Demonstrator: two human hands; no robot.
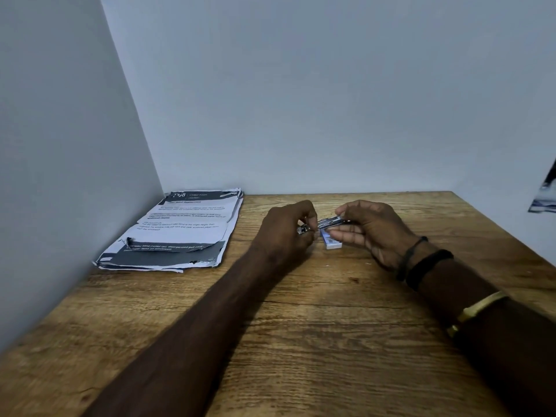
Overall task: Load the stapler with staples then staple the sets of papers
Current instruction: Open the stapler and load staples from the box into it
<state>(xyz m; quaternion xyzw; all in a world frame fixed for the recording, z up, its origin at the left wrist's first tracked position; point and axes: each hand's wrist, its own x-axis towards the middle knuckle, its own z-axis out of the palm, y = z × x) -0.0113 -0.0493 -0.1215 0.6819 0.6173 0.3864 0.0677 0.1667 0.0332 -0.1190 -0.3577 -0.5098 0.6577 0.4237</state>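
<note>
Filling the far and left of the view, two plain grey walls (301,100) meet in a corner behind a wooden table (301,326). A ragged stack of papers (180,233), printed in black and white, lies flat at the far left, against the left wall and well apart from the hands. A dark sheet (544,191) hangs at the far right edge. Both forearms reach in from the near side; black bands (421,260) and a gold bangle (478,308) circle the right one. The left hand (285,233) curls over and pinches the shiny end of a small stapler (330,221), hiding much of it. The right hand (373,230) pinches the other, dark end. Just under them a white staple box (331,244) rests on the table, partly covered by the right fingers.
</note>
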